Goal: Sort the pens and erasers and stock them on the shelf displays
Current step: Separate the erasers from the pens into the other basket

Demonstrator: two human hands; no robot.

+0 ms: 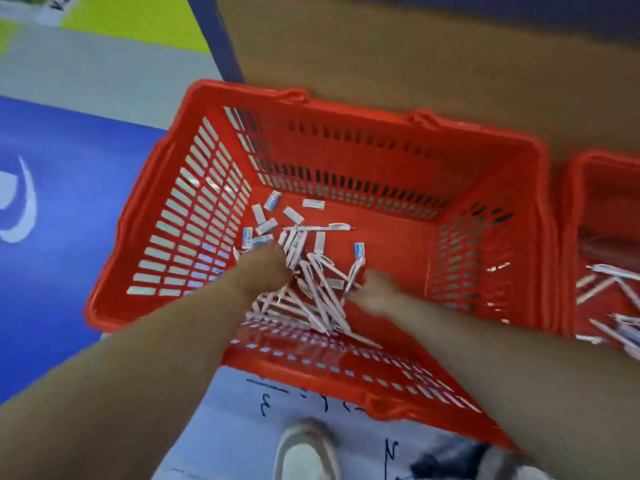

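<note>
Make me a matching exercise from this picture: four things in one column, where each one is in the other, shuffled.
Things:
1. erasers
2. left hand
3. second basket
4. white shoe

Places:
A. at the right edge of the view
B. on the floor below the big basket
C. on the pile of pens
D. near the big basket's far left corner

Pairs: 1-D, 2-C, 3-A, 4-B

Bright, even light; motion-blurred throughout

The red basket (478, 216) is open on top, its right floor bare. A cardboard wall (398, 53) rises just behind; a second basket (588, 174) crowds the right side.
</note>
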